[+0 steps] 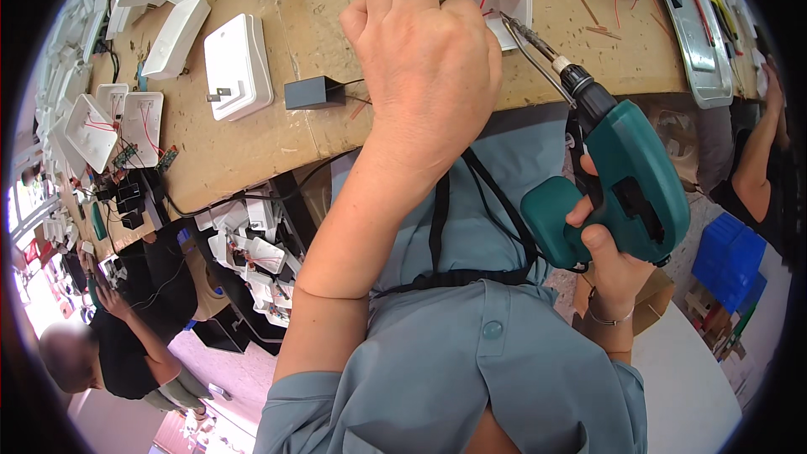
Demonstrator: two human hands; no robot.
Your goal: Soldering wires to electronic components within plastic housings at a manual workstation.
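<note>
My left hand [430, 59] is closed on a white plastic casing [518, 2] at the table's near edge and covers most of it. A thin red wire stands up inside the casing's open side. My right hand [615, 262] wraps round the handle of a green soldering gun [643, 168]. Its metal tip reaches into the casing beside the red wire, with a thin metal tube running alongside. Whether the tip touches anything is too small to tell. Left of my left hand, a small black box [315, 92] with a dark wire lies on the table.
A white plug-in unit [239, 67] and several open white casings [176, 38] lie leftward on the brown table [218, 160]. A metal tray [702, 50] with wires stands at right. Co-workers sit at both sides. Blue bins [730, 261] are at right.
</note>
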